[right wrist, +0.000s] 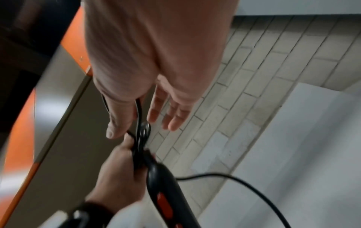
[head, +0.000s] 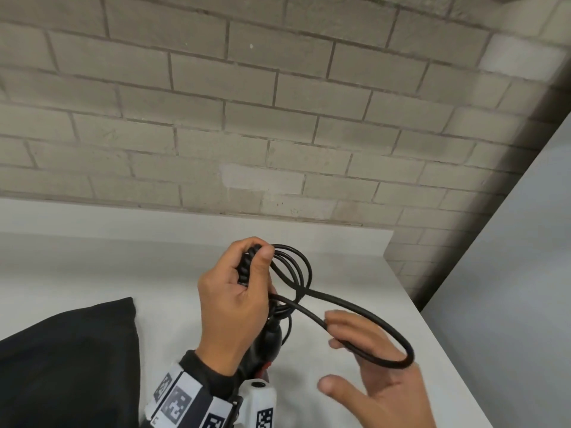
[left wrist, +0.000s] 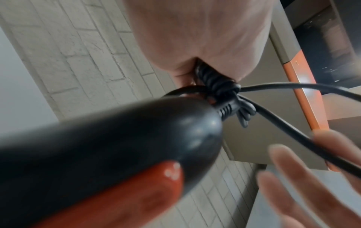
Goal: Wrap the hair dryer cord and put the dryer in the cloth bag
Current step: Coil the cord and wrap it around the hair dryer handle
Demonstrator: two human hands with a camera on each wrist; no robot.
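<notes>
Cord [head: 364, 322] coils gripped in left hand [head: 234, 307]; right hand [head: 370, 375] open inside loop.

At frame centre, the right hand [right wrist: 148, 95] hooks the black cord [right wrist: 139, 114] with straight fingers; below, the left hand [right wrist: 117, 174] grips the dryer [right wrist: 166, 185].

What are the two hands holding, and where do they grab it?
The left hand grips the dryer cord's coiled loops. The right hand is open, with one big cord loop draped over its fingers.

So the desk [head: 355, 273] is a plain white top pushed up against a brick wall [head: 247, 118]. A black cloth bag [head: 68, 359] lies on its near left part.
</notes>
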